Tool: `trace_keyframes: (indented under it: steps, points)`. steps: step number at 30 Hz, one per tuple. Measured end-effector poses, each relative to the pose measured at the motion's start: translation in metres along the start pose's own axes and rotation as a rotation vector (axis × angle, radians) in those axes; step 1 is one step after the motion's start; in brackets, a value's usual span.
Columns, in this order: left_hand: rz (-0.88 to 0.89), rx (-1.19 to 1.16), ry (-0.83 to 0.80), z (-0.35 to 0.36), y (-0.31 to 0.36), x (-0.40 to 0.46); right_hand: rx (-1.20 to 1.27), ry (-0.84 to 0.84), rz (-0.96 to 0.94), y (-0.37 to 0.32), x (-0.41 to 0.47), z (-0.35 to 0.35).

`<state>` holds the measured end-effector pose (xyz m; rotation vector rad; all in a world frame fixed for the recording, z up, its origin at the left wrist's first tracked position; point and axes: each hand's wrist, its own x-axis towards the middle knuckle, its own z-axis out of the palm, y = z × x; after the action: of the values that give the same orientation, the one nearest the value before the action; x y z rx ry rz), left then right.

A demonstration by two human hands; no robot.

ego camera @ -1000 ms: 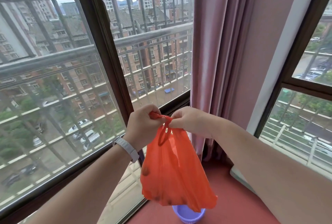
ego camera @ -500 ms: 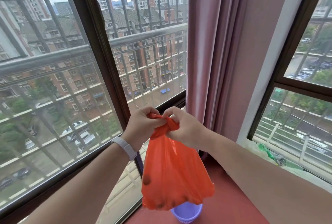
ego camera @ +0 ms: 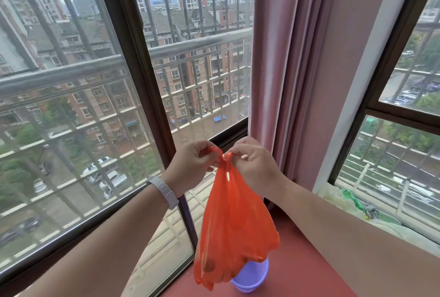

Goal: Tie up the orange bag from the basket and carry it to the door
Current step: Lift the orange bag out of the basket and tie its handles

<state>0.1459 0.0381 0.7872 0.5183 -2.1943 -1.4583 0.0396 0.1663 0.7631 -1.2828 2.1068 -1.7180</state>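
An orange plastic bag (ego camera: 234, 227) hangs in the air in front of the window, with dark round lumps showing through its bottom. My left hand (ego camera: 192, 165) pinches one handle end and my right hand (ego camera: 252, 165) pinches the other. The two ends cross in a twisted knot between my hands. Below the bag, a small purple basket (ego camera: 253, 277) stands on the red sill, partly hidden by the bag.
Large barred windows fill the left (ego camera: 78, 115) and the right (ego camera: 400, 144). A pink curtain (ego camera: 285, 70) hangs in the corner behind my hands. A pale plastic sheet with a green scrap (ego camera: 352, 201) lies on the sill at right. The red sill (ego camera: 302, 265) runs under the basket.
My hands have pulled apart, drawing the bunched handle ends out sideways into a tighter twist. The bag has stayed hanging above the basket.
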Motion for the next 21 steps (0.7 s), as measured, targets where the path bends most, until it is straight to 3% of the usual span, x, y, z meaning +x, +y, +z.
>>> trace_keyframes:
  steps: [4,12,18,21]
  points:
    - [-0.023,0.048,-0.015,0.007,-0.009,-0.004,0.295,-0.099,0.276,0.002,-0.009,-0.001]
    - [-0.085,-0.418,-0.190,0.006,-0.022,-0.004,0.748,-0.093,0.471,-0.004,-0.009,-0.009]
    - [-0.066,-0.409,-0.319,0.010,-0.025,-0.007,0.814,-0.029,0.559,0.002,-0.012,-0.009]
    - [-0.058,-0.233,-0.285,0.015,-0.030,-0.008,0.755,0.027,0.597,0.010,-0.010,-0.013]
